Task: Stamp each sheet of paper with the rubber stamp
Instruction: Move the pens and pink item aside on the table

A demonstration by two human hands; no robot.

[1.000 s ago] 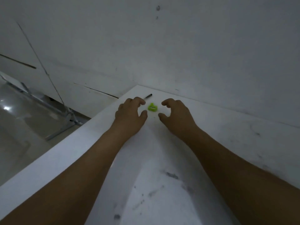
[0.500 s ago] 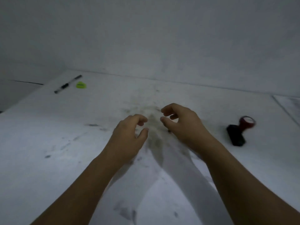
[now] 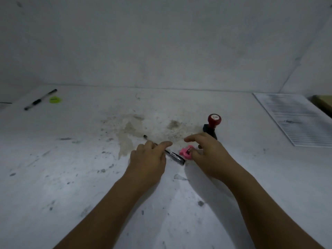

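The stained white bench point(image 3: 75, 177) carries a printed sheet of paper point(image 3: 294, 119) at its far right, lying flat near the wall. The left hand point(image 3: 147, 159) has a narrow grip, its fingers curled over a dark pen point(image 3: 175, 156) that lies slantwise on the bench. The right hand point(image 3: 210, 157) has its forefinger stretched out and its thumb touching a pink piece point(image 3: 185, 152); I cannot tell whether its grip pinches it. The rubber stamp point(image 3: 212, 124), with a red knob on a black base, stands upright just beyond the right hand and well apart from the paper.
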